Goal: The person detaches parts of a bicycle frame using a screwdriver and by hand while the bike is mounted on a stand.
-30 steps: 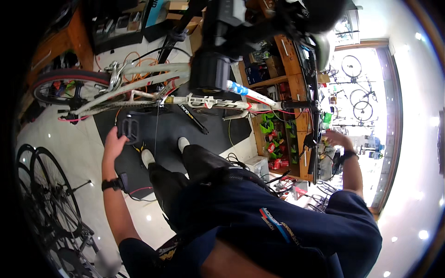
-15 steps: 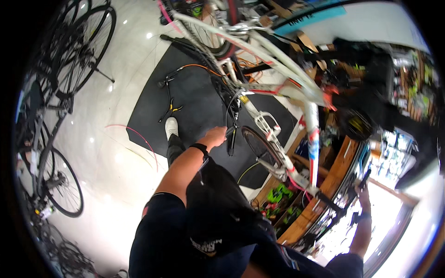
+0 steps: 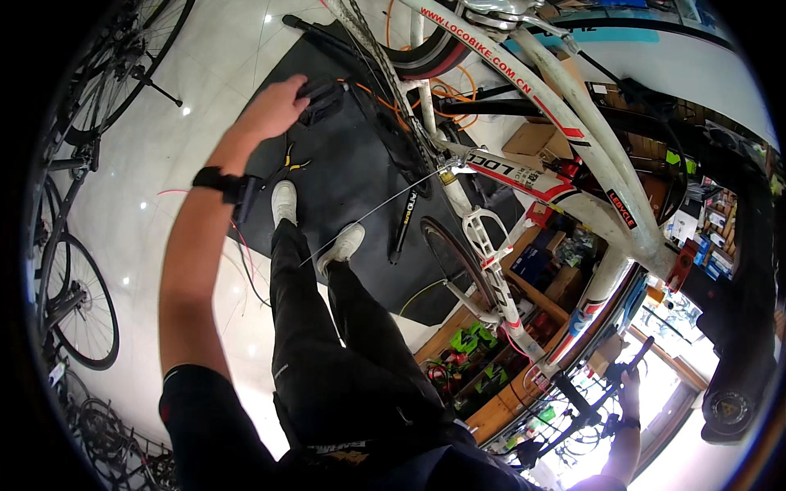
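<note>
A white bicycle with red and black markings (image 3: 565, 114) stretches from the top of the view to the lower right. My left hand (image 3: 274, 108) reaches far out to the left of it, fingers curled at the edge of a black pedal (image 3: 322, 102). At lower right, my right hand (image 3: 630, 394) is wrapped round the end of the dark handlebar (image 3: 594, 401). A thin bare cable (image 3: 372, 211) runs from the low part of the frame toward my legs. Below my left hand, yellow-handled pliers (image 3: 288, 162) lie on the black mat (image 3: 348, 176).
An orange hose (image 3: 468, 92) coils behind the bicycle. Wooden shelving (image 3: 491, 417) with green packages (image 3: 473, 337) stands on the right. Several parked bicycles (image 3: 74, 303) line the left side. A dark stand arm (image 3: 741, 327) rises at far right. My shoes (image 3: 344, 244) are on the mat.
My left hand has moved forward and left, from beside the lower frame to the pedal. The cable now stretches out straighter toward my legs. My right hand stays on the handlebar.
</note>
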{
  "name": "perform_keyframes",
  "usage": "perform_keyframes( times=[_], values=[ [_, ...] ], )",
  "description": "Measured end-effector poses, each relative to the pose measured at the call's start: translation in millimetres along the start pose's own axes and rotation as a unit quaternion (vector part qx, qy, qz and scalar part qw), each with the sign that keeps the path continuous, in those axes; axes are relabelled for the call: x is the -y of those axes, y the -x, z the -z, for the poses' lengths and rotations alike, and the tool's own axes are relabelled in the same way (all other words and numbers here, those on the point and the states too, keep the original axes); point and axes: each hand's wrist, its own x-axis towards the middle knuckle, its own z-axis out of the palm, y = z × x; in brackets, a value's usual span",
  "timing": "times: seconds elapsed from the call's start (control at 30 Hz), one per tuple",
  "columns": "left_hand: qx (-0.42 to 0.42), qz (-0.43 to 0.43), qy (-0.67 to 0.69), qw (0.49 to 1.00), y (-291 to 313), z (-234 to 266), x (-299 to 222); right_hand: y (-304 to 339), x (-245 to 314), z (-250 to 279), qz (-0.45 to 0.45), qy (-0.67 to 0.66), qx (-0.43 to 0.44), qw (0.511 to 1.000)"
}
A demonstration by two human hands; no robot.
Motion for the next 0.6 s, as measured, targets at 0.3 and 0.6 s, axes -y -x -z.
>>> perform_keyframes(
  times=[0.3,0.6],
  values=[
    [0.302,-0.066,0.23,0.923,100,17,-168,3,-1,-8,-0.004,0.029,-0.074,0.997],
    [0.285,0.077,0.038,0.955,121,-210,-95,-37,-25,15,-0.024,0.074,-0.114,0.99]
  ],
)
